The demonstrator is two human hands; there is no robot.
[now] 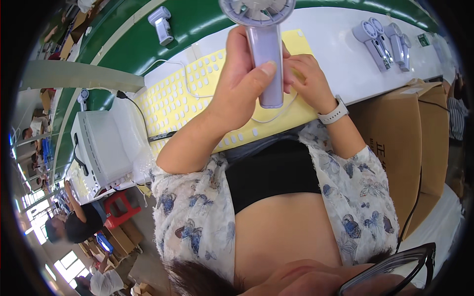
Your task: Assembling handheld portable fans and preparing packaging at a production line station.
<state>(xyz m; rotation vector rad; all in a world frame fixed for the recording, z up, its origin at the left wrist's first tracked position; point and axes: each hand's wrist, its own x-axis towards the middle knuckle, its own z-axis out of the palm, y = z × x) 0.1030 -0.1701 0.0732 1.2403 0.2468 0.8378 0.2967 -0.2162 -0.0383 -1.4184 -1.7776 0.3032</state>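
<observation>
My left hand [242, 81] is closed around the handle of a pale lavender handheld fan [269, 74], its thumb pressed on the front. The fan's round head [256, 12] points up and is cut off by the top edge. Beside the handle, my right hand [308, 79] has its fingers curled in, with the tips partly hidden behind the fan. A thin white cable [269, 120] loops below both hands and rises toward the right one; whether that hand grips it does not show. Under them lies a yellow sheet [175, 101] with rows of small white oval pieces.
Another lavender fan [161, 27] lies at the far left on green matting, and several more fans [382, 42] lie at the far right. A large cardboard box [395, 133] stands right of the table. On the left is a grey-white metal box [98, 148]; people work beyond it.
</observation>
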